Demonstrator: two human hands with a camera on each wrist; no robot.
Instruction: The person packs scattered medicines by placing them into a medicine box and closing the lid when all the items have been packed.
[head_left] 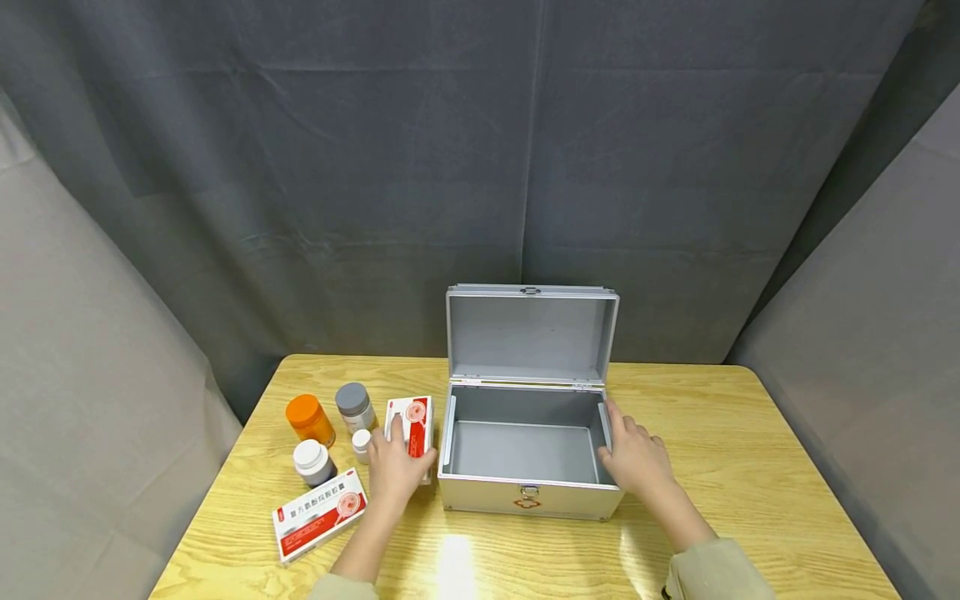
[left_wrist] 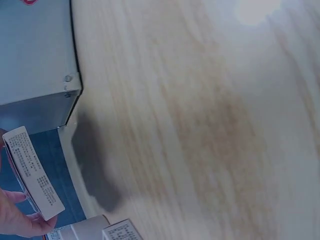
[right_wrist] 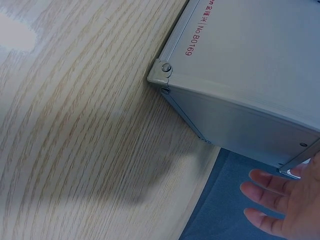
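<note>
My left hand (head_left: 397, 471) grips a white-and-red medicine box (head_left: 421, 410), its fingers on the face and left side and the thumb at the right edge. The printed white side of this box (left_wrist: 35, 172) shows in the left wrist view. Just to its right stands a silver first-aid case (head_left: 487, 497) with its lid (head_left: 533, 333) raised. My right hand (head_left: 641, 458) rests at the case's right rim, thumb on the inner side; the other fingers (right_wrist: 267, 197) extend loosely outside the wall in the right wrist view. Inside, the case shows a bare grey floor.
Left of my left hand stand an orange bottle (head_left: 310, 419), a grey-capped bottle (head_left: 356, 406), a white-capped bottle (head_left: 313, 462) and a small white bottle (head_left: 362, 445). A second medicine box (head_left: 320, 514) lies in front of them on the wooden table (head_left: 750, 500). A dark curtain hangs behind.
</note>
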